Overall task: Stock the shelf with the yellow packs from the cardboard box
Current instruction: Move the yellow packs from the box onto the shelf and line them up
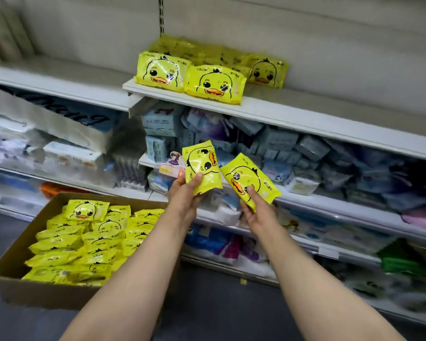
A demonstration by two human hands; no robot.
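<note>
My left hand [185,193] grips a yellow duck-print pack [202,163] by its lower end, thumb on the front. My right hand [257,210] holds a second yellow pack [250,180], tilted, with the thumb pressed on its face. Both packs hover in front of the lower shelves, below the white upper shelf [293,114]. On that shelf lie several yellow packs [215,83] in a low pile against the back wall. At the lower left, an open cardboard box [12,264] on the floor is filled with many more yellow packs [84,242].
Lower shelves [330,203] hold blue, white and purple tissue and wipe packages. To the left are large white paper-roll packs [59,126]. Bare shelf surface extends right of the yellow pile. Dark floor [207,303] runs along the shelf base.
</note>
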